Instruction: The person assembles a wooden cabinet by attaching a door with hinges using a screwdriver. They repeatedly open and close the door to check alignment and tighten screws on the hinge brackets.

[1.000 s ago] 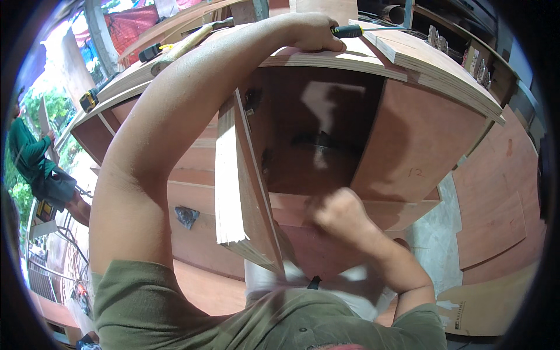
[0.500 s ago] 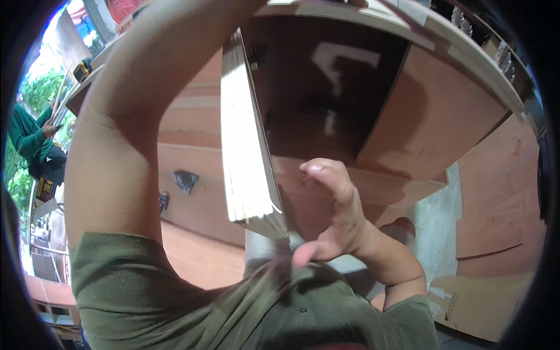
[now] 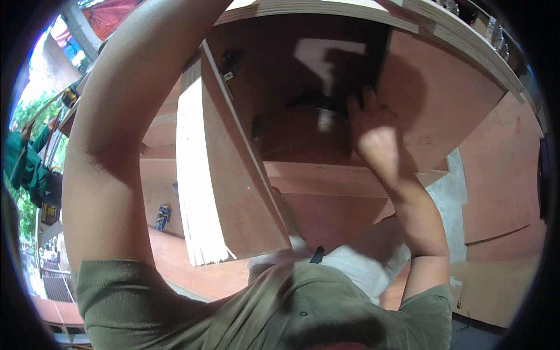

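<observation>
My right hand (image 3: 376,131) reaches into a wooden cabinet (image 3: 326,170), at the edge between its dark back and its right side panel (image 3: 443,99). The fingers are in shadow and look spread, with nothing visible in them. A plywood door (image 3: 239,169) stands swung out to the left of the opening, its long edge brightly lit. What looks like a small metal hinge (image 3: 228,76) shows near its far end. Beside my fingers is a pale, shiny patch I cannot make out. My left arm (image 3: 111,116) stretches past the door, with its hand beyond the top edge.
A layered plywood edge (image 3: 326,10) runs across the cabinet's front. A small blue patterned packet (image 3: 163,217) lies left of the door. Brown panels (image 3: 496,175) and cardboard (image 3: 496,291) lie at right. A person in green (image 3: 26,160) is at far left, near a yellow-black power tool (image 3: 70,96).
The door has swung to the left, showing more of its flat face. My right hand has moved from near my chest forward into the cabinet.
</observation>
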`<move>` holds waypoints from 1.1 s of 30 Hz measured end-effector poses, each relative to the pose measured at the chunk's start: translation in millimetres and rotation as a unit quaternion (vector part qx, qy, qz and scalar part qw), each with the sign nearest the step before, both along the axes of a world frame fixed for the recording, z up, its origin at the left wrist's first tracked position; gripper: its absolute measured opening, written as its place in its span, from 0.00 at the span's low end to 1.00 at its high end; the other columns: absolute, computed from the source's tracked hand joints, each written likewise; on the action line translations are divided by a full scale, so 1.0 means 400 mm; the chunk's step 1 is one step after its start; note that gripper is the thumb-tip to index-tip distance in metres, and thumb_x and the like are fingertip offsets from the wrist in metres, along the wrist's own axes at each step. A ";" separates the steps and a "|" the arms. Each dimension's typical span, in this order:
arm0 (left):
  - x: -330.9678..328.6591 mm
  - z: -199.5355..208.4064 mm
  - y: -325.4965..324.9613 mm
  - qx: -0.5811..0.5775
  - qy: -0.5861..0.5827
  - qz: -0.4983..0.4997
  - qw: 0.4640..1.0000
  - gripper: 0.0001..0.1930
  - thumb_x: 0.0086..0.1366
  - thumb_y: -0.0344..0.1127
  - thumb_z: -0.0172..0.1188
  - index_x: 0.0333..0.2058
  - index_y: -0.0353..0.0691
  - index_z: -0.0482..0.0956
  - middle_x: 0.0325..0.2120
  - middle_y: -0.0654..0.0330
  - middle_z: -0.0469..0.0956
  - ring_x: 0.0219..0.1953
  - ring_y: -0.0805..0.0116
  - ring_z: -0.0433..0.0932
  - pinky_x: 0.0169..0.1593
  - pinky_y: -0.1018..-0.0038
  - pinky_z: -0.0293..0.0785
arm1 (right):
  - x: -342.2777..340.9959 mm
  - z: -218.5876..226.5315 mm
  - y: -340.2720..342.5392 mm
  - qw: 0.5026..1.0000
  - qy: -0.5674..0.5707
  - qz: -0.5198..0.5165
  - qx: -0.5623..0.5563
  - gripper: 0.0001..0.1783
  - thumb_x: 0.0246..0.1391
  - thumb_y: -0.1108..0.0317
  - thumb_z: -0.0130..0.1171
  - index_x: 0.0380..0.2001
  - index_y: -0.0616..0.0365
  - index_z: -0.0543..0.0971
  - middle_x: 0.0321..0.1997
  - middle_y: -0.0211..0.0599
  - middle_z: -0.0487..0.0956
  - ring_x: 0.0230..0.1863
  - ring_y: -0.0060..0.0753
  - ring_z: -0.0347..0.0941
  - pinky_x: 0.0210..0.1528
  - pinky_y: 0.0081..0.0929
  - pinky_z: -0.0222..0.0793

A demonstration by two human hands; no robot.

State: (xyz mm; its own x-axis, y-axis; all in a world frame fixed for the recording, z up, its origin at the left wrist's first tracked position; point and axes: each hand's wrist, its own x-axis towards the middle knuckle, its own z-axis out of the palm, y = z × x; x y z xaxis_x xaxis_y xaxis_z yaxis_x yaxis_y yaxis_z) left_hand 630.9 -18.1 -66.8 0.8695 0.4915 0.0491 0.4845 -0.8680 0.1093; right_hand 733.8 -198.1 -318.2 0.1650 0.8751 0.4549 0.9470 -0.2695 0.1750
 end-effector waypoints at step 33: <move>0.017 -0.042 0.006 0.020 -0.063 0.027 0.997 0.25 0.62 0.45 0.61 0.53 0.35 0.73 0.35 0.55 0.79 0.33 0.71 0.79 0.34 0.71 0.78 | 0.136 -0.149 -0.680 0.933 -0.171 0.016 0.315 0.25 0.47 0.85 0.57 0.50 0.56 0.75 0.47 0.47 0.78 0.36 0.45 0.79 0.34 0.34 0.78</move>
State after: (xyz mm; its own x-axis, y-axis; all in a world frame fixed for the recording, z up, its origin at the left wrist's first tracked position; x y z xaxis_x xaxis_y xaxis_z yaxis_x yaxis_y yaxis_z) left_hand 637.6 -15.6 -83.6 0.8269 0.5335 0.1776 0.5158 -0.8455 0.1382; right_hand 788.1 -470.2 -377.6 -0.1061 0.4183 0.9021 0.8744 -0.3927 0.2849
